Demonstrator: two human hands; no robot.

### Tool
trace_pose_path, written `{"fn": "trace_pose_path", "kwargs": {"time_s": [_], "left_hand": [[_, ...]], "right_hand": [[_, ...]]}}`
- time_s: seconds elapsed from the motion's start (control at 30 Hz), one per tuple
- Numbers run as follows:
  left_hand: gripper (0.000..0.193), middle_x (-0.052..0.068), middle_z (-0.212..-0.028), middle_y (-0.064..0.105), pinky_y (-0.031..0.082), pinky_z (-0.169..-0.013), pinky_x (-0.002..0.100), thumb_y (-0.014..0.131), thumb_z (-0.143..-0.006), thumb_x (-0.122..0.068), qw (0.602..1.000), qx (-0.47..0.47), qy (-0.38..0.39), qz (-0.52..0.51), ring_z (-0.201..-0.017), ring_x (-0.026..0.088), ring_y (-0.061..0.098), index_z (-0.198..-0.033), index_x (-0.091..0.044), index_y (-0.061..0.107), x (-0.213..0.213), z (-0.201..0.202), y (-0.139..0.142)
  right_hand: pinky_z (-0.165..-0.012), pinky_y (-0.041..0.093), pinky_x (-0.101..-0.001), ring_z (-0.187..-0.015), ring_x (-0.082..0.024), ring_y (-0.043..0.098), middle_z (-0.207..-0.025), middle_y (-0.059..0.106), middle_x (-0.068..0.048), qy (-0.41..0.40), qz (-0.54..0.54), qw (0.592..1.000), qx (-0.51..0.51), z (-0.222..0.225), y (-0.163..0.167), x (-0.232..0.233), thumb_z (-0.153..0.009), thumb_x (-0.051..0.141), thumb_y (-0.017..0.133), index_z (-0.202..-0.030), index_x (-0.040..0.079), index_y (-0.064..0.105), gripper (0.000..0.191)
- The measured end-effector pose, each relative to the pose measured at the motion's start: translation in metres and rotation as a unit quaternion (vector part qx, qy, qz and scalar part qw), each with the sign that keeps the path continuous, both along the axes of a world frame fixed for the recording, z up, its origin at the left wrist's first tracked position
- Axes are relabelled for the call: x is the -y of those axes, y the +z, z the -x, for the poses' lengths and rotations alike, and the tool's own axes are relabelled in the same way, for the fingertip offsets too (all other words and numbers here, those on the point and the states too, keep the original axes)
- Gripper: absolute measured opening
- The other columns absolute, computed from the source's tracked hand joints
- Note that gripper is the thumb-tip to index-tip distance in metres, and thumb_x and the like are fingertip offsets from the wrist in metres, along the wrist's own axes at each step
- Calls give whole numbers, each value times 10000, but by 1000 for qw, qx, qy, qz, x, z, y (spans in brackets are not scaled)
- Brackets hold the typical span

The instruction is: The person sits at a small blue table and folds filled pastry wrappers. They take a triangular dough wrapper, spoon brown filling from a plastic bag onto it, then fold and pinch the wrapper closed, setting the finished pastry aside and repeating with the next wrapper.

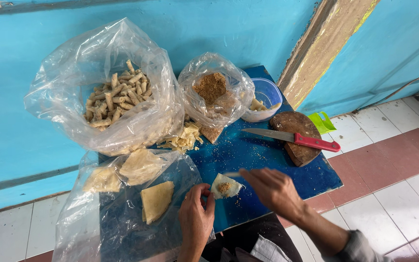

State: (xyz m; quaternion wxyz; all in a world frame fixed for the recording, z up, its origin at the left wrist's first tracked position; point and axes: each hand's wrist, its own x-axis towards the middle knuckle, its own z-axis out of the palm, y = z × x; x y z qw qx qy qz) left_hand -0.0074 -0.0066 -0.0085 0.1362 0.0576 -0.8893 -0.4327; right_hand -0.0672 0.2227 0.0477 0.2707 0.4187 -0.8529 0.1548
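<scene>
The left hand rests at the front edge of the blue table, and its thumb and fingers pinch the left corner of a small pale wrapper. The wrapper lies flat on the table, near the front edge, and a little heap of brown filling sits in its middle. The right hand comes from the right; its fingers are curled together around a thin utensil, too blurred to tell what it is, whose tip is just above the wrapper.

To the left of the left hand, an open plastic bag holds yellowish sheets. Behind it, at the back left corner, a big clear bag is full of finished rolls. Beside that, a smaller bag contains brown crumbs. Some torn scraps lie between the two bags. At the back edge stands a plastic tub. On the right side, a knife with a red handle lies across a round wooden board.
</scene>
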Motion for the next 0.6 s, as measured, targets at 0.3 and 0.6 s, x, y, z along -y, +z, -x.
{"fn": "trace_pose_path", "kwargs": {"time_s": [0.3,0.6], "left_hand": [[301,13,-915,731,537,-655,384,780,-825,-117,1000,2,1,-5,-700,193,681,-1106,-116,671,-4,-6,11],[257,11,-899,724,523,-685,393,765,-825,-91,998,-65,-9,13,-774,226,680,-1059,-124,662,-1,-7,10]], "right_hand": [[-696,610,-350,-1026,-251,695,-1239,719,-156,-151,31,965,-210,167,95,96,-925,242,697,-1241,79,652,358],[-801,569,-449,-1077,-305,642,-1183,711,-38,-343,29,935,83,224,16,-37,-935,68,651,-1098,229,823,286]]}}
